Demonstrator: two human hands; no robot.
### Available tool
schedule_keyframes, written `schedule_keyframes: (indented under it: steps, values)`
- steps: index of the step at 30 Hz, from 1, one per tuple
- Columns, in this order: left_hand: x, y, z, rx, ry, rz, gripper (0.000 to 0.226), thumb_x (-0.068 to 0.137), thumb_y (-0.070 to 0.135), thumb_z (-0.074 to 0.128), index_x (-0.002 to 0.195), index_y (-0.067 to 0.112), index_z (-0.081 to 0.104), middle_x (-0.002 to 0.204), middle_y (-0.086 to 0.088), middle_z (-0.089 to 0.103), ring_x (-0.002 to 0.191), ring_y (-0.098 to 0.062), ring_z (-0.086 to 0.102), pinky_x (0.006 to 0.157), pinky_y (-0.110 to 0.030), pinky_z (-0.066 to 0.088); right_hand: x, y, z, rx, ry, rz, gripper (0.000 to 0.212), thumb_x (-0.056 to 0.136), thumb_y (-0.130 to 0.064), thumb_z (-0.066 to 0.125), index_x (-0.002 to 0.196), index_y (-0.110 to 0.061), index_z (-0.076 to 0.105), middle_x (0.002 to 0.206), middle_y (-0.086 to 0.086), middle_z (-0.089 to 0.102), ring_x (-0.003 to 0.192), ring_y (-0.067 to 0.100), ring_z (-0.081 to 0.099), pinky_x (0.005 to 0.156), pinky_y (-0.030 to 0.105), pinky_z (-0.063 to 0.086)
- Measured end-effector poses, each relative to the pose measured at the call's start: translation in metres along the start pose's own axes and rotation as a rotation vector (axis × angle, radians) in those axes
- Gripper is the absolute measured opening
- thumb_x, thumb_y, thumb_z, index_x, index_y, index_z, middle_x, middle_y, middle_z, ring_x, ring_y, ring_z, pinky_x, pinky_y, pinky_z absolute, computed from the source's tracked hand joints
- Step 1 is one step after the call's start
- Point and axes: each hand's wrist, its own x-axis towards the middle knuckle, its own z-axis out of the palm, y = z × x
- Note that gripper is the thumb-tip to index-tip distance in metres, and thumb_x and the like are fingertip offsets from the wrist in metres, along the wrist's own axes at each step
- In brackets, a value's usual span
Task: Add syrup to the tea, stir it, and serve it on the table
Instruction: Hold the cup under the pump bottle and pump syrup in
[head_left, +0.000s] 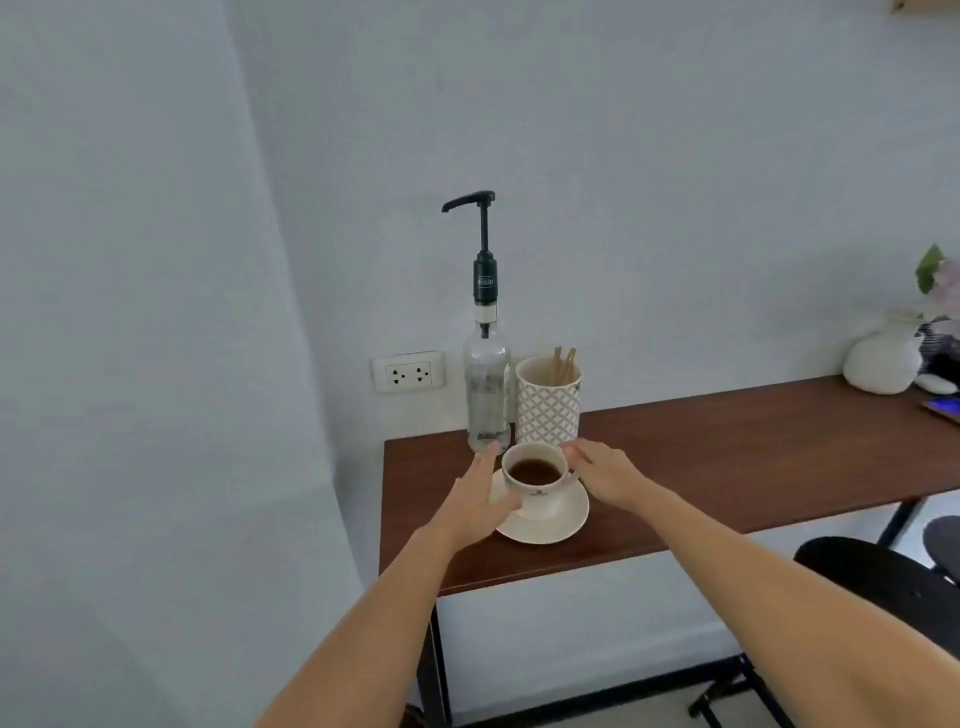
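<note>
A white cup (540, 501) of dark tea stands on a white saucer (550, 530) near the left end of the brown table (727, 457). My left hand (475, 501) lies against the cup's left side, fingers stretched out and thumb resting over the saucer. My right hand (605, 475) is at the cup's right side, its fingertips touching the rim by the handle. Neither hand visibly grips the cup. Right behind the cup stands a clear syrup bottle (485, 389) with a tall black pump, its spout pointing left.
Beside the bottle is a patterned white holder (548, 410) with wooden stir sticks. A wall socket (409, 371) sits left of the bottle. At the far right stand a white vase (883, 358) and a phone (943, 410). A black chair (878, 577) is under the table.
</note>
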Motion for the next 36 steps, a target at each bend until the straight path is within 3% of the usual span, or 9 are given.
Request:
schedule_keyframes:
  steps: [4,8,11,16,20,24,28,31,36]
  values:
    - [0.005,0.011,0.021,-0.075,0.096,0.077,0.092,0.070,0.034,0.084,0.136,0.062,0.026,0.138,0.026,0.049,0.132,-0.003,0.046,0.106,-0.019,0.035,0.009,0.013,0.007,0.119,0.017,0.021,0.035,0.106,-0.023,0.037,0.098,-0.012,0.069,0.104,0.009,0.071,0.097,0.026,0.061,0.087,0.041,0.048]
    - [0.017,0.014,0.046,-0.215,0.271,0.010,0.106,0.053,0.035,0.092,0.144,0.029,0.039,0.130,0.013,0.059,0.124,-0.007,0.056,0.103,-0.025,0.046,0.016,0.027,0.009,0.453,-0.061,0.020,0.039,0.104,-0.009,0.041,0.101,-0.028,0.076,0.110,0.007,0.072,0.104,0.025,0.069,0.089,0.041,0.062]
    - [0.021,0.016,0.059,-0.238,0.416,-0.021,0.101,0.047,0.037,0.092,0.135,0.034,0.045,0.116,0.021,0.065,0.111,0.004,0.062,0.090,-0.011,0.046,0.022,0.036,0.010,0.496,-0.095,-0.036,0.042,0.104,-0.006,0.042,0.098,-0.030,0.076,0.107,0.009,0.074,0.101,0.024,0.072,0.089,0.042,0.063]
    - [0.019,0.024,0.062,-0.184,0.574,0.020,0.084,0.045,0.036,0.095,0.112,0.057,0.050,0.111,0.027,0.067,0.105,0.007,0.065,0.083,-0.005,0.047,0.033,0.039,-0.002,0.462,-0.178,-0.105,0.040,0.104,-0.005,0.045,0.100,-0.024,0.080,0.102,0.006,0.077,0.093,0.020,0.075,0.082,0.035,0.065]
    - [0.014,0.039,0.041,-0.192,0.663,0.038,0.082,0.045,0.030,0.096,0.113,0.051,0.054,0.110,0.019,0.071,0.103,-0.001,0.068,0.082,-0.010,0.051,0.039,0.010,-0.027,0.459,-0.262,-0.198,0.045,0.104,-0.006,0.042,0.094,-0.029,0.079,0.094,0.002,0.079,0.083,0.017,0.077,0.075,0.031,0.064]
    - [0.015,0.059,-0.005,-0.181,0.709,0.014,0.082,0.042,0.036,0.095,0.112,0.047,0.055,0.103,0.025,0.071,0.097,0.003,0.068,0.075,-0.006,0.050,0.052,-0.034,-0.053,0.471,-0.321,-0.227,0.034,0.105,-0.016,0.043,0.097,-0.018,0.076,0.091,0.009,0.079,0.081,0.019,0.078,0.076,0.039,0.064]
    - [0.024,0.080,-0.058,-0.160,0.740,-0.004,0.085,0.039,0.043,0.092,0.115,0.040,0.055,0.097,0.020,0.073,0.091,0.006,0.068,0.072,-0.008,0.051,0.076,-0.094,-0.083,0.497,-0.114,-0.332,0.025,0.105,-0.030,0.045,0.106,-0.023,0.069,0.102,0.002,0.075,0.088,0.020,0.074,0.081,0.041,0.063]
    - [0.033,0.093,-0.098,-0.166,0.760,-0.008,0.092,0.037,0.044,0.091,0.121,0.034,0.054,0.100,0.014,0.072,0.093,0.000,0.068,0.081,-0.022,0.057,0.101,-0.144,-0.111,0.552,0.112,-0.375,0.016,0.103,-0.036,0.043,0.105,-0.031,0.058,0.097,-0.005,0.066,0.090,0.021,0.067,0.091,0.049,0.058]
    - [0.051,0.115,-0.151,-0.153,0.762,-0.002,0.091,0.039,0.048,0.091,0.120,0.035,0.053,0.102,0.015,0.067,0.090,0.001,0.064,0.059,-0.013,0.051,0.141,-0.215,-0.135,0.646,0.156,-0.302,0.045,0.101,-0.051,0.039,0.126,-0.016,0.050,0.092,0.001,0.059,0.077,0.016,0.054,0.077,0.038,0.047]
